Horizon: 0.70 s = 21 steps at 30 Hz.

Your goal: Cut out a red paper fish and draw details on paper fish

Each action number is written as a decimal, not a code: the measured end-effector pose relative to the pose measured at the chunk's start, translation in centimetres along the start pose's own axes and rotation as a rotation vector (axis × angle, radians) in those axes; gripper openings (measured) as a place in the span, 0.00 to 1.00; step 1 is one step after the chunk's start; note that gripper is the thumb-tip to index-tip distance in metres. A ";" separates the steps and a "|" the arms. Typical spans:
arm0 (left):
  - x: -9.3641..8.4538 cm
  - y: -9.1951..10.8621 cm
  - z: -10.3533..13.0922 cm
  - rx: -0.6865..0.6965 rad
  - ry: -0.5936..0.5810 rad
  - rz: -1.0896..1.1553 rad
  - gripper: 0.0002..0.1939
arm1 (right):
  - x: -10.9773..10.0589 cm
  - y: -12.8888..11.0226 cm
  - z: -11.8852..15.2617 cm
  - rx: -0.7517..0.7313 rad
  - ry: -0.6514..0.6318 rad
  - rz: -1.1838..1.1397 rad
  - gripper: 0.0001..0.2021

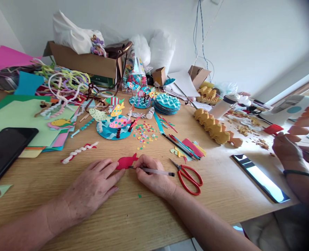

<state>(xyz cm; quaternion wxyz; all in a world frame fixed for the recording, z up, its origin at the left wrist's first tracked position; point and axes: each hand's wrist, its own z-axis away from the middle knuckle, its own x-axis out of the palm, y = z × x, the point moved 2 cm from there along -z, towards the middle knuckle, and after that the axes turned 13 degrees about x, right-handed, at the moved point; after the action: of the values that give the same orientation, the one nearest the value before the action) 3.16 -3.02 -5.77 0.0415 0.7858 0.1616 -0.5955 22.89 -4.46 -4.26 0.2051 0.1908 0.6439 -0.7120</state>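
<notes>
A red paper fish point(126, 162) lies flat on the wooden table in front of me. My left hand point(95, 183) rests palm down, its fingers stretched out and their tips pressing the left end and lower edge of the fish. In my right hand point(153, 174) is a slim grey pen point(158, 171) with a dark end. Its tip meets the fish near the tail, partly hidden by my fingers. Just right of that hand lie red-handled scissors point(189, 177). A white and red twisted pipe cleaner point(79, 153) is beyond my left hand.
Beyond the fish stands a blue base with paper fish point(115, 129), beside scattered confetti point(145, 132). Pencils point(182, 146) and paper scraps lie right of it. Phones point(9, 150) point(260, 177) flank the workspace. At far right, another person's hands point(286, 150) hold an egg-carton piece point(306, 122).
</notes>
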 end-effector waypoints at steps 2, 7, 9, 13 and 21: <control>0.0 0.0 0.0 -0.015 0.007 0.012 0.18 | 0.0 0.0 0.0 -0.011 -0.007 0.013 0.06; 0.1 0.0 0.0 -0.010 0.011 0.010 0.18 | 0.0 -0.1 0.0 -0.015 -0.014 0.009 0.06; 0.1 -0.1 0.0 -0.009 0.012 0.004 0.18 | 0.1 -0.1 -0.1 -0.019 -0.022 0.004 0.06; 0.1 -0.1 0.0 -0.007 -0.007 0.013 0.18 | 0.1 -0.3 0.0 -0.015 -0.028 0.000 0.07; 0.1 0.0 0.0 -0.020 0.025 0.038 0.18 | 0.1 -0.2 0.0 -0.005 -0.010 0.019 0.06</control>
<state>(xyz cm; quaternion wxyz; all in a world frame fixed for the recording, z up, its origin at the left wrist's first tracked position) 3.21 -3.00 -5.86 0.0589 0.7956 0.1531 -0.5831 22.66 -4.41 -4.15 0.2158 0.1928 0.6426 -0.7095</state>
